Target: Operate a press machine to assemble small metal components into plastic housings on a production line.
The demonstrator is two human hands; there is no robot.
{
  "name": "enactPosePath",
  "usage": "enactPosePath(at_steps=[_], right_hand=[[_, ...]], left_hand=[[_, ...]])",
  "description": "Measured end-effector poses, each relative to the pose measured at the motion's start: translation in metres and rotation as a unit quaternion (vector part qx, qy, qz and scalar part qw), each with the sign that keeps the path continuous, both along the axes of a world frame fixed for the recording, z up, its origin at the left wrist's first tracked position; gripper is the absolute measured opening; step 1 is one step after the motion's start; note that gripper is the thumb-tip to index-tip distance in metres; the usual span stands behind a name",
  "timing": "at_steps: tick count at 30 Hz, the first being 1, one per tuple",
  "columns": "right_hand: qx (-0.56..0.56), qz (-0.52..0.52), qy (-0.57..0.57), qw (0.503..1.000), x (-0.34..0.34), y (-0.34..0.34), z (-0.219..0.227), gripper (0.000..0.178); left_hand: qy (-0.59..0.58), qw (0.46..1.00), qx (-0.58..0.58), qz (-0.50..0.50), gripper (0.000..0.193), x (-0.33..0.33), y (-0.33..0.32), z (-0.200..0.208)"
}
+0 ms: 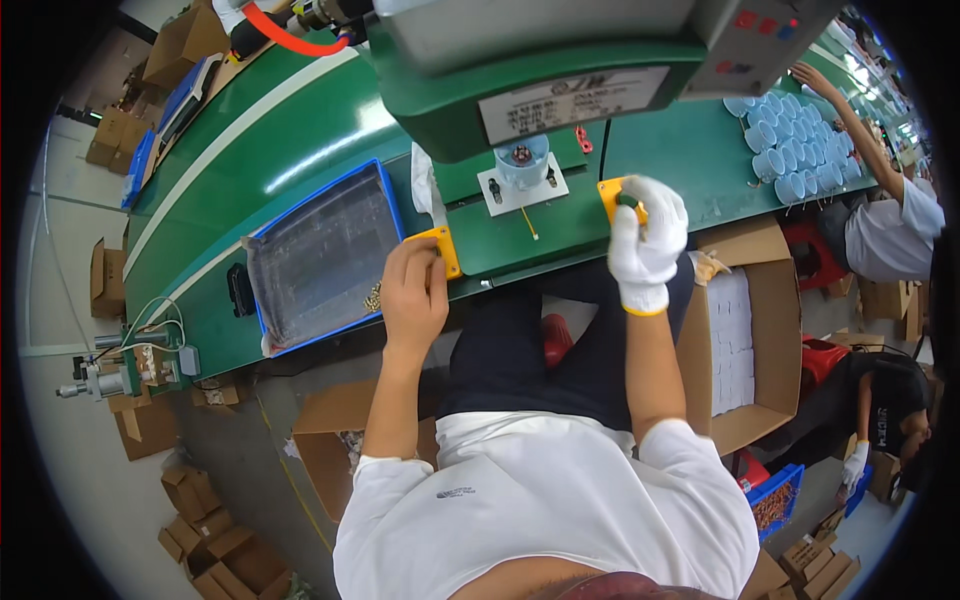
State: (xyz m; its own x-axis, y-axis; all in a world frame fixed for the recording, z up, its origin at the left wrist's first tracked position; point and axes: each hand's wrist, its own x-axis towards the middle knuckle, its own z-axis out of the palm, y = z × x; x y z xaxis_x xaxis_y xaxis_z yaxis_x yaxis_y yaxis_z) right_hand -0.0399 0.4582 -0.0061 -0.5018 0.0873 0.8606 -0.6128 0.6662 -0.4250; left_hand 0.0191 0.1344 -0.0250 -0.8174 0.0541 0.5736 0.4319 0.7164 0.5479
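Note:
My bare left hand (414, 290) lies over a yellow button box (450, 258) at the bench's front edge, fingers stretched out and partly hiding it. In a white glove, my right hand (648, 240) rests on a second yellow button box (607, 194). Its fingers are bent but apart, around a dark round button (627, 200). Between and beyond the hands, a translucent light-blue cup-shaped part (523, 172) stands on a white fixture plate (500, 206), under the head of a green press (430, 105). A short yellow lead (529, 222) trails from the plate toward me.
Left on the green bench (300, 140) lies a blue-rimmed tray (383, 185) with small brass pieces (374, 298) in its near corner. Many light-blue cups (790, 150) stand at far right, by a person's arm (865, 130). An open carton (785, 330) of white pieces sits beside my right leg.

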Motion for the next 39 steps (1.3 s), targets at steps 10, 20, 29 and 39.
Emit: enactPosePath(at_steps=[10, 20, 29, 39], right_hand=[[-0.234, 0.156, -0.166, 0.945, -0.03, 0.03, -0.041, 0.022], [-0.364, 0.218, -0.201, 0.883, -0.033, 0.037, -0.068, 0.034], [-0.379, 0.194, -0.223, 0.877, -0.03, 0.031, -0.065, 0.024], [-0.138, 0.091, -0.119, 0.979, -0.024, 0.028, -0.053, 0.006]], left_hand=[[0.061, 0.995, -0.073, 0.036, 0.004, 0.003, -0.01, 0.002], [-0.042, 0.999, 0.026, -0.002, 0.013, -0.044, 0.015, 0.03], [-0.035, 0.999, -0.007, -0.013, 0.005, -0.054, 0.021, 0.029], [-0.06, 0.998, 0.024, 0.014, 0.016, -0.048, 0.015, 0.019]])
